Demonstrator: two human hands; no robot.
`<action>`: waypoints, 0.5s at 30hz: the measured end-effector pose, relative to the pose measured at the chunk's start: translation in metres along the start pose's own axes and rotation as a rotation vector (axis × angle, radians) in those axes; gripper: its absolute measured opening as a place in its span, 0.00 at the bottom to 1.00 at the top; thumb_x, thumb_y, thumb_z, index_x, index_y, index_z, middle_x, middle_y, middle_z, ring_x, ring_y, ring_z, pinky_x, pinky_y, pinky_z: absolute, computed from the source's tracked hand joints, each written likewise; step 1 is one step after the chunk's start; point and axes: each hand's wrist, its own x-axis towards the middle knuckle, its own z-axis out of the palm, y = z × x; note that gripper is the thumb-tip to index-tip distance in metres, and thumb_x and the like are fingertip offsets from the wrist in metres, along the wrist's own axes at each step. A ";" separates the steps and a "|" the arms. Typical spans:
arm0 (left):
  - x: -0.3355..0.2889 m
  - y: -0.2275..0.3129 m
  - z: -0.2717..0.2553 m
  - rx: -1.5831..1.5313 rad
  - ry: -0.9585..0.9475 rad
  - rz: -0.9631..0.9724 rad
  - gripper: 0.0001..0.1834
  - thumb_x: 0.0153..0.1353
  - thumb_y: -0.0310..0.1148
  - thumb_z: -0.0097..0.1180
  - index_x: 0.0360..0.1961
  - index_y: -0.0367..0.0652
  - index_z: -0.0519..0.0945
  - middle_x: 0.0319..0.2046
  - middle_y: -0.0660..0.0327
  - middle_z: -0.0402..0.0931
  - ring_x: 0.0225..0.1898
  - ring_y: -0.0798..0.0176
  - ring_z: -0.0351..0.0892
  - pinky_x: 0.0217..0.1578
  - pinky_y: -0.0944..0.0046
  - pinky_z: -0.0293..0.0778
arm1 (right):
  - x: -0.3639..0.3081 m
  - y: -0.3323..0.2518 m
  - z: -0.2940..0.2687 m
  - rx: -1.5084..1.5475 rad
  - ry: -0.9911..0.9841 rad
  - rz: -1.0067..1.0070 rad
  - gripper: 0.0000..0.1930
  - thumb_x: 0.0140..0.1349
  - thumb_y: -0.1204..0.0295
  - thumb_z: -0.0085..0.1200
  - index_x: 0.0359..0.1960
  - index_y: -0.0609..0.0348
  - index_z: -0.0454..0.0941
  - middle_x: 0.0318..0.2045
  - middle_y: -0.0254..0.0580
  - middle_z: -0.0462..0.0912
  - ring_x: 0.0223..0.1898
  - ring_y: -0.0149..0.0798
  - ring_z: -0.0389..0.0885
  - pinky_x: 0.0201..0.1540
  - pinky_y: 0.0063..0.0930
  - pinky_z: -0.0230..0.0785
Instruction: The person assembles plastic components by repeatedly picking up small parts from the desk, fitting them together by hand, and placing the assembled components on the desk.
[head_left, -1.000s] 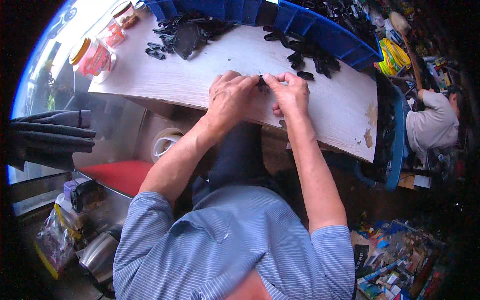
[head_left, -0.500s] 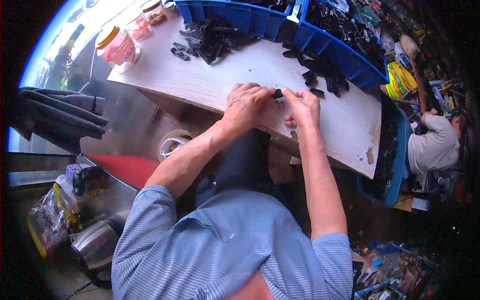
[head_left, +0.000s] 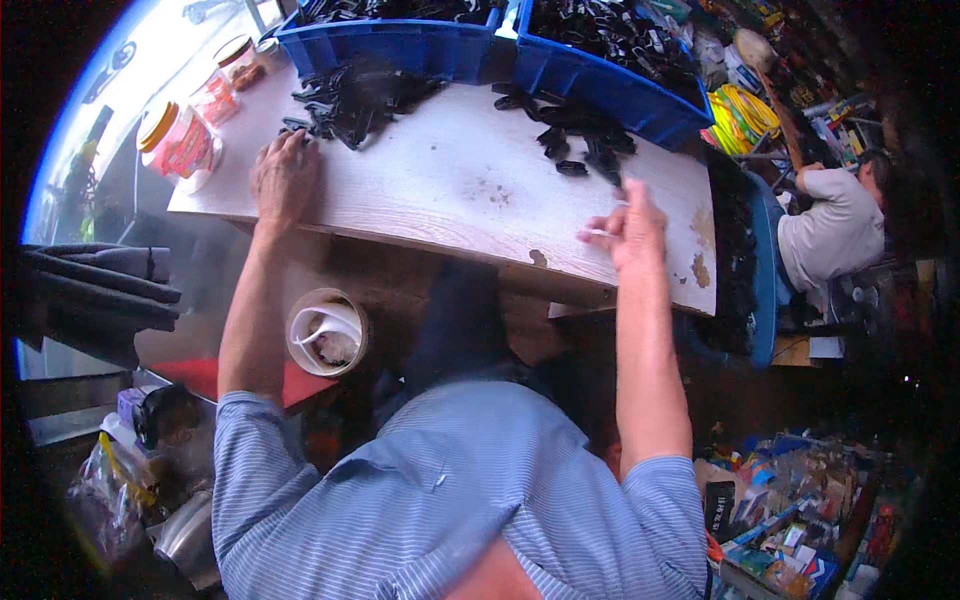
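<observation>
Beside the bent fingers of the left hand (head_left: 284,188), on the worktop (head_left: 430,185), lies a dense heap of black pieces (head_left: 362,105); the fingertips meet its near left edge, but whether they grip a piece cannot be told. Beyond the fingers of the right hand (head_left: 640,235), partly curled and blurred, with their hold also unclear, lies a looser black group (head_left: 572,122). The small pieces look light, stiff and smooth, probably plastic and apt to slide; a gentle pinch across one's narrow sides should suit.
</observation>
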 end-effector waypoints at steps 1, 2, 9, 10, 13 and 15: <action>-0.001 -0.006 0.000 -0.060 0.010 0.033 0.16 0.64 0.38 0.59 0.50 0.44 0.84 0.53 0.54 0.82 0.53 0.48 0.80 0.55 0.51 0.73 | 0.013 -0.005 -0.020 0.055 0.062 -0.022 0.21 0.63 0.55 0.58 0.42 0.62 0.74 0.11 0.35 0.63 0.22 0.45 0.80 0.33 0.61 0.83; -0.004 -0.007 0.001 -0.069 0.009 0.038 0.16 0.64 0.38 0.59 0.50 0.44 0.84 0.53 0.54 0.82 0.53 0.48 0.80 0.55 0.51 0.73 | 0.024 -0.010 -0.038 0.110 0.125 -0.042 0.21 0.63 0.55 0.58 0.43 0.62 0.75 0.12 0.36 0.63 0.24 0.46 0.79 0.37 0.64 0.82; -0.047 0.050 -0.016 -0.435 -0.061 0.293 0.08 0.63 0.28 0.60 0.42 0.42 0.84 0.44 0.54 0.85 0.46 0.49 0.84 0.48 0.54 0.79 | 0.033 -0.024 -0.073 0.053 0.308 -0.161 0.21 0.59 0.61 0.65 0.50 0.58 0.77 0.15 0.35 0.64 0.22 0.43 0.77 0.36 0.60 0.83; -0.050 0.070 -0.016 -0.524 -0.073 0.312 0.07 0.62 0.25 0.60 0.42 0.42 0.84 0.43 0.54 0.85 0.46 0.49 0.84 0.48 0.55 0.79 | 0.034 -0.021 -0.067 0.049 0.315 -0.164 0.21 0.59 0.61 0.65 0.50 0.58 0.77 0.15 0.35 0.64 0.22 0.43 0.77 0.36 0.60 0.83; -0.055 0.114 -0.013 -0.595 -0.182 0.464 0.12 0.57 0.22 0.60 0.43 0.42 0.84 0.45 0.57 0.85 0.46 0.50 0.83 0.48 0.55 0.79 | 0.036 -0.010 -0.038 -0.130 0.057 -0.173 0.25 0.55 0.70 0.69 0.56 0.54 0.77 0.16 0.30 0.70 0.12 0.32 0.72 0.23 0.36 0.82; -0.054 0.139 -0.005 -0.601 -0.217 0.502 0.14 0.55 0.21 0.61 0.44 0.43 0.84 0.45 0.58 0.85 0.47 0.51 0.82 0.49 0.55 0.79 | 0.035 -0.008 -0.017 -0.258 -0.026 -0.162 0.26 0.55 0.69 0.69 0.56 0.54 0.77 0.17 0.32 0.72 0.12 0.31 0.72 0.22 0.34 0.81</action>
